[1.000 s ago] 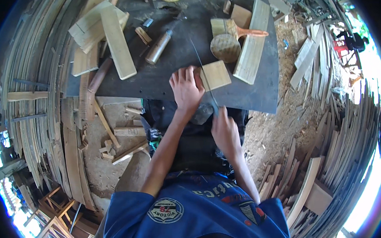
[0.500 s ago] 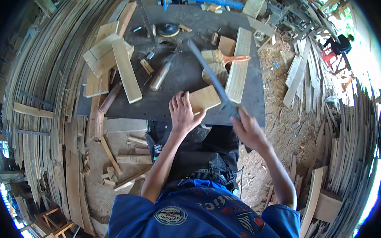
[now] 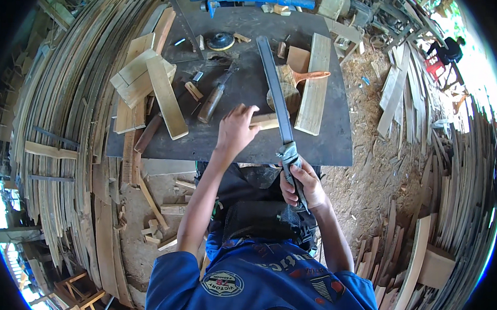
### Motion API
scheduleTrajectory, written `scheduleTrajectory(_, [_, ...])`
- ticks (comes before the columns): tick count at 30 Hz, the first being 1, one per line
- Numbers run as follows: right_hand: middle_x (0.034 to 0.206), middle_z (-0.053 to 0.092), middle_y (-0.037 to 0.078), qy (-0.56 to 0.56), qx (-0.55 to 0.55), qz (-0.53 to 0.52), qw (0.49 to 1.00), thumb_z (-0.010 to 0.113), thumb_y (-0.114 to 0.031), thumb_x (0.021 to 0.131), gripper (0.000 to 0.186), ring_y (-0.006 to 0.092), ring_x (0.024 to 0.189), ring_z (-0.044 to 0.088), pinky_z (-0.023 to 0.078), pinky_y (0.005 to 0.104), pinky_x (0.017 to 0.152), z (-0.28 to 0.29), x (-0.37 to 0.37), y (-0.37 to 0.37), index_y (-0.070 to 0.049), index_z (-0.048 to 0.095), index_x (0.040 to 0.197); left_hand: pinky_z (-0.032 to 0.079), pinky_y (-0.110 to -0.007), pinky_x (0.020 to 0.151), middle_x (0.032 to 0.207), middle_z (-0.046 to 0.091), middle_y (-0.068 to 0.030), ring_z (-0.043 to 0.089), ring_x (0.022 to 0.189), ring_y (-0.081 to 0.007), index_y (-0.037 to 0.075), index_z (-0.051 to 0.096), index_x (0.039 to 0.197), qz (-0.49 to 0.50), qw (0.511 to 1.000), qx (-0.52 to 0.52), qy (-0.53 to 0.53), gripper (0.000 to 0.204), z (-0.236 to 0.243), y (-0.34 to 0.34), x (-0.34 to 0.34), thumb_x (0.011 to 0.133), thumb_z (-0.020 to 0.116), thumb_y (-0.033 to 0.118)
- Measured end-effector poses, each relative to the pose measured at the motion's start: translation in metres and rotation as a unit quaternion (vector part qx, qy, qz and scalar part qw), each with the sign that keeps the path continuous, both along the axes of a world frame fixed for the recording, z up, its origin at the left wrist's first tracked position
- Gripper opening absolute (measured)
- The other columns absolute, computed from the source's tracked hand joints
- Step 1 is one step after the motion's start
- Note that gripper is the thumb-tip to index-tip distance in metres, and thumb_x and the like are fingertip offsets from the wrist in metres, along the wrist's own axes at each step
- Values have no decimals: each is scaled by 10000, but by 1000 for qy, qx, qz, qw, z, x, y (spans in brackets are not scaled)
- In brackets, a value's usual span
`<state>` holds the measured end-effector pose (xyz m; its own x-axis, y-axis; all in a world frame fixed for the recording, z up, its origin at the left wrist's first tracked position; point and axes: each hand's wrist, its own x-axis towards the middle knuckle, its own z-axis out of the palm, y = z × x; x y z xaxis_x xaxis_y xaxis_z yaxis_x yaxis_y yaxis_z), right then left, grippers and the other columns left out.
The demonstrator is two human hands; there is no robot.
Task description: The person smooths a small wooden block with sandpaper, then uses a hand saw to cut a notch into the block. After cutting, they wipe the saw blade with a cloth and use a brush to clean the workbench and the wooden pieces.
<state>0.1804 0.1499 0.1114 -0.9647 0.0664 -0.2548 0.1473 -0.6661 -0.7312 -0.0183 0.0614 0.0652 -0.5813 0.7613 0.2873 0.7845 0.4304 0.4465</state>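
Observation:
My right hand is closed round the grey handle of a saw, its long blade angled up and forward over the dark bench top. Just left of the blade, my left hand has bent fingers at a light wooden block, gripping its left end. Beyond the block lie a wide paintbrush and a round wooden piece, partly behind the blade. A wooden-handled tool lies forward-left of my left hand, and a pale board on the right.
Offcuts and boards lie on the bench's left. A black round tool and blue clamp-like hardware are at the back. Stacked strips line both sides. A red stool stands upper right beside a dark shape I cannot make out.
The saw has come away from the block and now points up and forward, my right hand lower. My left hand has moved slightly up, and the block shows less of its top face.

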Motion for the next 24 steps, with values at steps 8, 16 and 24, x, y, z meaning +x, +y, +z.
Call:
scheduleTrajectory(8, [577, 425, 31, 26, 21, 2, 999, 434, -295, 916, 251, 80, 398, 386, 345, 203, 339, 6, -6, -2, -71, 408, 1027, 487, -408, 703, 848, 608, -133, 610, 804, -310, 74, 644, 861, -21, 984, -174, -28, 309, 15, 16, -20, 653, 685, 299])
scheduleTrajectory(16, [542, 408, 45, 27, 62, -16, 998, 491, -310, 884, 336, 101, 376, 363, 321, 226, 334, 9, -9, -11, -25, 431, 1050, 502, -396, 724, 829, 646, -149, 630, 789, -306, 117, 675, 904, -13, 977, -185, -101, 312, 11, 16, -17, 640, 677, 284])
scheduleTrajectory(24, [584, 409, 11, 12, 85, -13, 996, 377, -430, 913, 420, 68, 464, 395, 337, 205, 407, 5, -9, -10, -42, 445, 1058, 500, -405, 739, 823, 649, -165, 635, 801, -305, 83, 670, 892, 5, 966, -231, -113, 357, 15, 22, -18, 638, 683, 334])
